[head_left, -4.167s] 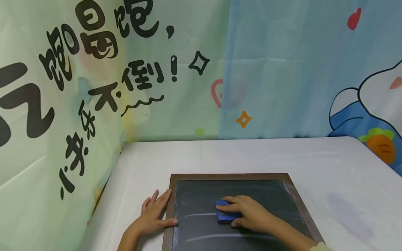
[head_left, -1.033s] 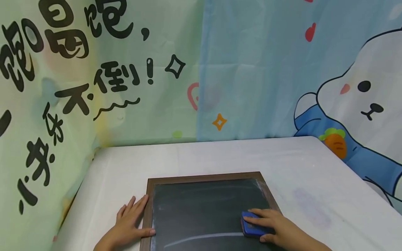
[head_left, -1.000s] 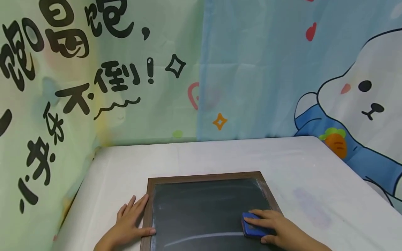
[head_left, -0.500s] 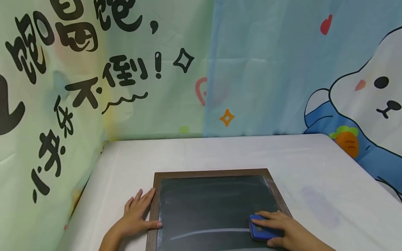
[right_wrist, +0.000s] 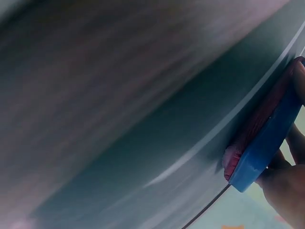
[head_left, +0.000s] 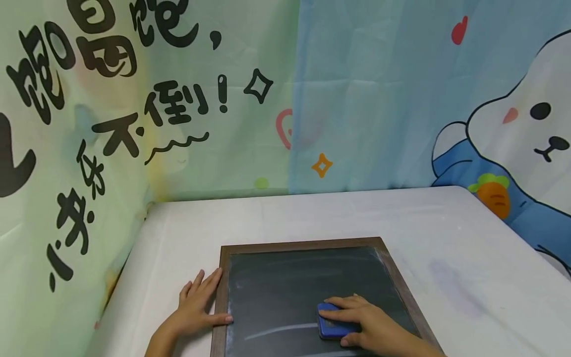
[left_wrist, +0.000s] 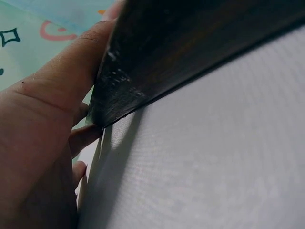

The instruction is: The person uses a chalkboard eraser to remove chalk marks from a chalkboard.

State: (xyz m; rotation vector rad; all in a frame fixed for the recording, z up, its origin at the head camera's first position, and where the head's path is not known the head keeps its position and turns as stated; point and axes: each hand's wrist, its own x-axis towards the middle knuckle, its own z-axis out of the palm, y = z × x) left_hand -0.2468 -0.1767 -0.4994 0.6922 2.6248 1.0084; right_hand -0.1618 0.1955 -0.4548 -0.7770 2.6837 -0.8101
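A blackboard (head_left: 285, 277) in a brown wooden frame lies on the white table. My left hand (head_left: 194, 310) rests at its left edge, thumb over the frame, fingers stretched along the outer side. In the left wrist view, the thumb (left_wrist: 71, 67) lies against the frame's dark edge (left_wrist: 128, 71). With my right hand (head_left: 372, 325) I grip a blue blackboard eraser (head_left: 330, 327), felt side down on the dark surface. The right wrist view shows the eraser (right_wrist: 267, 138) with its reddish felt facing the board. A white chalk line (head_left: 281, 329) runs up to the eraser's left side.
Another chalk streak (head_left: 332, 354) shows at the bottom of the view. White table surface (head_left: 276, 218) surrounds the board, with a faint purple stain (head_left: 455, 287) on the right. Printed cloth backdrops (head_left: 379, 99) stand behind and at the left.
Over the last half second the eraser has slid left across the board. Compared with the earliest frame, the upper chalk line is gone. The left hand keeps its place on the frame.
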